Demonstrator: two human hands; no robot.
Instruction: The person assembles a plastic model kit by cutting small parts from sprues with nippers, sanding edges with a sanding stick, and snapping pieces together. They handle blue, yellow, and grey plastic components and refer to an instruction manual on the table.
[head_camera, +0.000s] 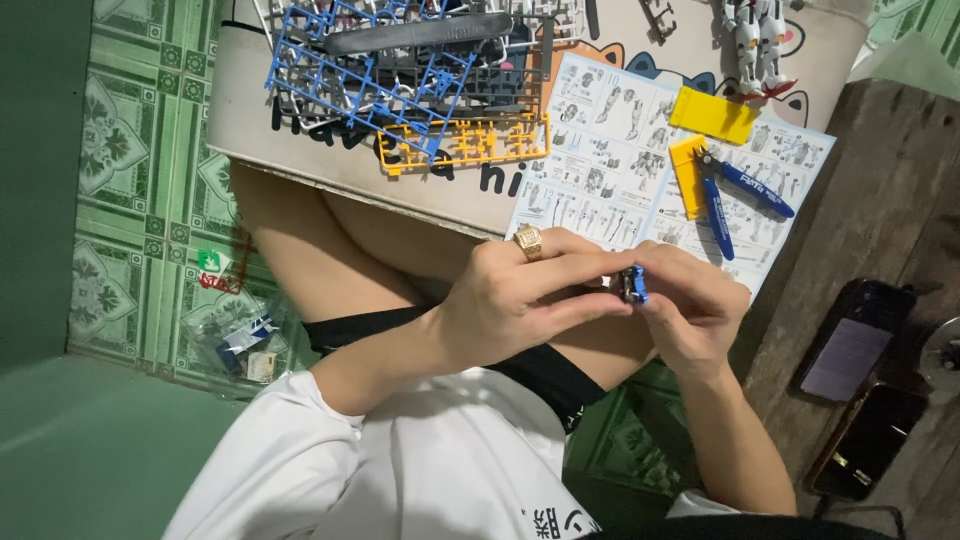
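Small blue part (632, 284) between both hands

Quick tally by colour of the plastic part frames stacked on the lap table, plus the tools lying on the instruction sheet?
Blue part frames: 1
Yellow-orange part frames: 1
Grey part frames: 1 at least, the stack hides more
Blue-handled nippers: 1
Total: 4 counted
Both hands, left hand and right hand, pinch a small blue part.

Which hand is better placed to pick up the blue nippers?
Probably the right hand: it lies nearest the nippers on the instruction sheet, while the left hand can hold the blue part.
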